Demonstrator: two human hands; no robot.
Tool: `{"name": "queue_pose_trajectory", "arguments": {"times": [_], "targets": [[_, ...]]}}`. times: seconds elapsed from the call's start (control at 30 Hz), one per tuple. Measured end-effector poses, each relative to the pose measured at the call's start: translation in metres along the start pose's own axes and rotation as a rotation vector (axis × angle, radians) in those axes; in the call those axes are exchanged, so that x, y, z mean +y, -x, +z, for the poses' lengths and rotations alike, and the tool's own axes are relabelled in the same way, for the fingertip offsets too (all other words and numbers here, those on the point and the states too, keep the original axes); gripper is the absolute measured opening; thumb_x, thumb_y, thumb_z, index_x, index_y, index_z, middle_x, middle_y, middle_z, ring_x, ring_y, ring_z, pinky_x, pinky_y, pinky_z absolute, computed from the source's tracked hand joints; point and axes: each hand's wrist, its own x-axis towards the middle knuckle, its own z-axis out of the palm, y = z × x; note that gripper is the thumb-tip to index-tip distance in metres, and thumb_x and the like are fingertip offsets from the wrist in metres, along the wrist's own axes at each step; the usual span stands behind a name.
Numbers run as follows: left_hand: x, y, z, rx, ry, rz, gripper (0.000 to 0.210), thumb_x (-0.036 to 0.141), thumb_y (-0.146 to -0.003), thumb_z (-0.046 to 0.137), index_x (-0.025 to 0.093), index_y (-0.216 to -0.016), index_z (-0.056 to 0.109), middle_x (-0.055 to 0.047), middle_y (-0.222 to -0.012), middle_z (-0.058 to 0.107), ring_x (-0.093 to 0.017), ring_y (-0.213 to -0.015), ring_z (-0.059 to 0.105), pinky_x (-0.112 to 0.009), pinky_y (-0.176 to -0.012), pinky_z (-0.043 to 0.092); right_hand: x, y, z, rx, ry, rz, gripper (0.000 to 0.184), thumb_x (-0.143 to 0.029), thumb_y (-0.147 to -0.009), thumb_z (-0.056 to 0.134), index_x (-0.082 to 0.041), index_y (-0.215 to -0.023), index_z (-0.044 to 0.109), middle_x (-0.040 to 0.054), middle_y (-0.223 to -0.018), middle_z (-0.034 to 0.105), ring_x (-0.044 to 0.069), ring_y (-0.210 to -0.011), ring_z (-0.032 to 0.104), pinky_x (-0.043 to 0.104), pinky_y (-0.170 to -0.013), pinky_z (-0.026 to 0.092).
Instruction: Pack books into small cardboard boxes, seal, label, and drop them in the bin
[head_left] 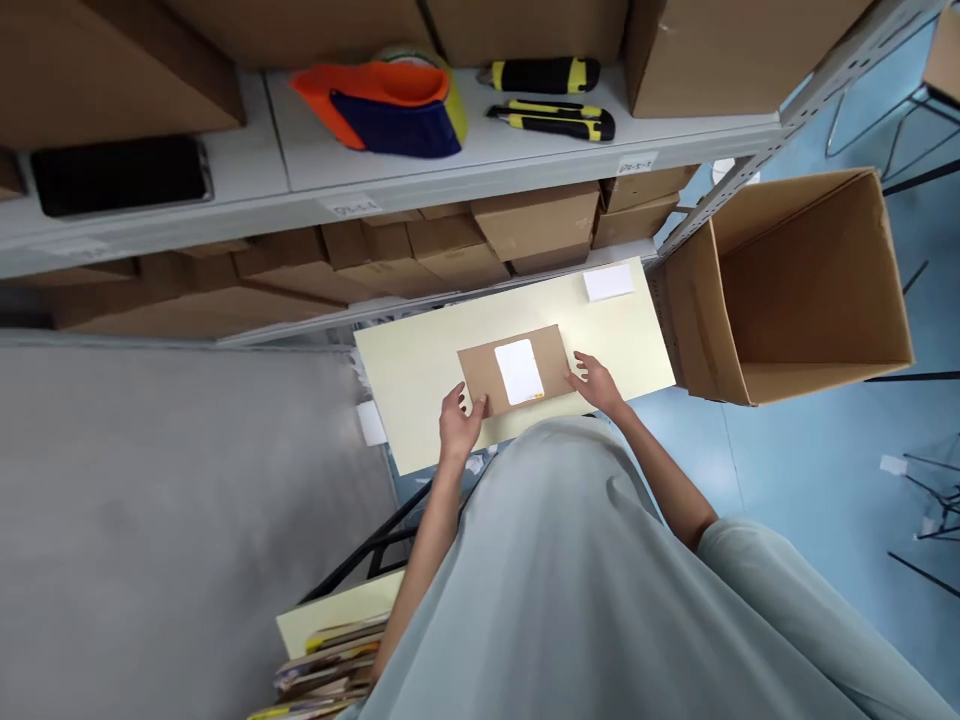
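Observation:
A flat brown cardboard mailer (480,375) with a white label (519,371) lies slightly tilted over a pale yellow board (409,345) in front of me. My left hand (459,428) grips its near left corner, the thumb on top and the other fingers curled loosely beside the edge. At the right edge, my right hand (597,386) holds the mailer lightly with its fingertips. Part of each grip is hidden under the mailer. Beyond it, a stack of small white labels or paper (609,282) rests at the board's far right corner.
Above the board, a shelf (262,170) carries a phone (120,177), an orange-and-blue tape dispenser (397,105) and yellow-black utility knives (555,120). Cardboard boxes (536,220) fill the lower shelf. An opened carton (814,290) stands at right. Several flat packages (334,665) are stacked at lower left.

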Motion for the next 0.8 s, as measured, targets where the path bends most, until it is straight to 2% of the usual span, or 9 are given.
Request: {"name": "queue_pose_trajectory", "arguments": {"times": [0.1, 0.23, 0.4, 0.57, 0.67, 0.8], "targets": [[0.022, -0.005, 0.000, 0.006, -0.051, 0.126, 0.053, 0.041, -0.096, 0.067, 0.021, -0.145, 0.062, -0.018, -0.152, 0.062, -0.034, -0.141, 0.062, -0.052, -0.117, 0.055, 0.002, -0.011, -0.016, 0.050, 0.001, -0.010, 0.056, -0.045, -0.102, 0.068, -0.023, -0.153, 0.061, 0.0172, -0.151, 0.066, 0.032, -0.131, 0.071, 0.049, -0.108, 0.063], [0.060, -0.017, 0.016, 0.021, -0.119, 0.288, 0.046, 0.034, -0.096, 0.067, 0.020, -0.140, 0.065, -0.017, -0.150, 0.062, -0.034, -0.149, 0.054, -0.052, -0.131, 0.040, 0.010, -0.029, -0.044, 0.118, 0.031, -0.038, 0.051, -0.046, -0.105, 0.065, -0.021, -0.150, 0.064, 0.0168, -0.150, 0.067, 0.032, -0.131, 0.071, 0.049, -0.112, 0.060], [0.118, -0.029, 0.061, -0.107, -0.112, 0.374, 0.042, 0.036, -0.101, 0.063, 0.022, -0.141, 0.065, -0.015, -0.151, 0.062, -0.033, -0.150, 0.052, -0.052, -0.133, 0.036, 0.018, -0.054, -0.073, 0.148, 0.139, -0.107, 0.046, -0.039, -0.108, 0.060, -0.019, -0.150, 0.064, 0.0158, -0.154, 0.065, 0.032, -0.145, 0.061, 0.050, -0.125, 0.050], [0.168, -0.031, 0.113, -0.220, -0.115, 0.446, 0.043, 0.032, -0.103, 0.060, 0.023, -0.144, 0.065, -0.013, -0.157, 0.058, -0.031, -0.153, 0.050, -0.051, -0.134, 0.035, 0.019, -0.082, -0.090, 0.155, 0.260, -0.152, 0.044, -0.032, -0.110, 0.056, -0.017, -0.150, 0.065, 0.0149, -0.162, 0.060, 0.030, -0.152, 0.054, 0.049, -0.132, 0.041], [0.185, -0.036, 0.141, -0.287, -0.120, 0.480, 0.044, 0.030, -0.104, 0.057, 0.022, -0.146, 0.064, -0.015, -0.158, 0.058, -0.032, -0.154, 0.048, -0.052, -0.135, 0.034, 0.018, -0.102, -0.095, 0.140, 0.321, -0.198, 0.044, -0.029, -0.111, 0.053, -0.016, -0.151, 0.064, 0.0147, -0.166, 0.055, 0.029, -0.157, 0.049, 0.049, -0.134, 0.039], [0.196, -0.051, 0.171, -0.360, -0.171, 0.501, 0.047, 0.026, -0.103, 0.056, 0.018, -0.149, 0.063, -0.016, -0.163, 0.055, -0.032, -0.156, 0.046, -0.051, -0.135, 0.034, 0.021, -0.138, -0.097, 0.063, 0.384, -0.268, 0.047, -0.020, -0.111, 0.049, -0.014, -0.156, 0.058, 0.0126, -0.174, 0.046, 0.025, -0.165, 0.037, 0.046, -0.138, 0.034]]}}
